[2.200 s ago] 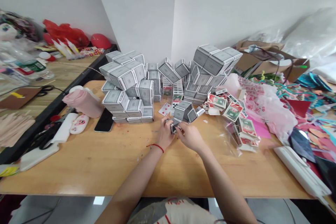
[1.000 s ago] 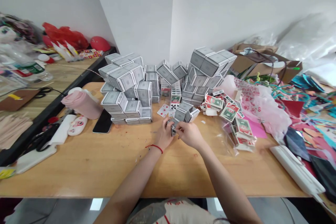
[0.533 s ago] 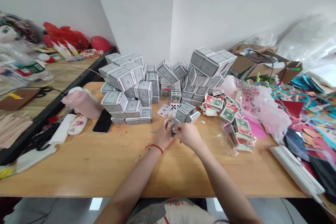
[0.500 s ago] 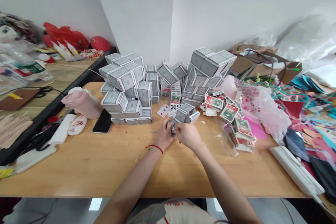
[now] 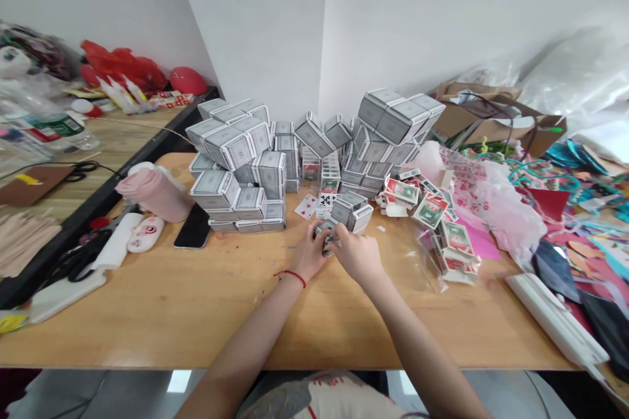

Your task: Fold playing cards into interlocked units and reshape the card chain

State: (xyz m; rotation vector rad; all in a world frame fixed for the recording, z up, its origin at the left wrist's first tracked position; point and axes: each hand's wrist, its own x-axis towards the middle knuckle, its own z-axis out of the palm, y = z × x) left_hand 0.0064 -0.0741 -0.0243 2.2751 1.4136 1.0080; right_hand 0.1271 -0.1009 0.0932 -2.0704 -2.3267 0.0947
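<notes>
My left hand point(image 5: 309, 252) wears a red cord at the wrist. Its fingers are closed around grey-patterned playing cards point(image 5: 324, 230), partly hidden by both hands. From the other side my right hand point(image 5: 358, 254) pinches the same cards with bent fingers. Just beyond my knuckles stand small cubes made of grey-backed cards point(image 5: 361, 217). Loose face-up cards, among them a heart card point(image 5: 306, 207) and a club card point(image 5: 327, 200), lie behind my left hand.
Stacks of grey card cubes rise at the left point(image 5: 216, 190) and right point(image 5: 388, 118). Red and green card packs point(image 5: 456, 239) lie right of my hands. A phone point(image 5: 192, 228) and a pink roll point(image 5: 157, 193) are at left, a white power strip point(image 5: 555, 317) at right.
My right hand has turned, its fingers shifting over the held cards, so more of them shows. The left hand stays about where it was.
</notes>
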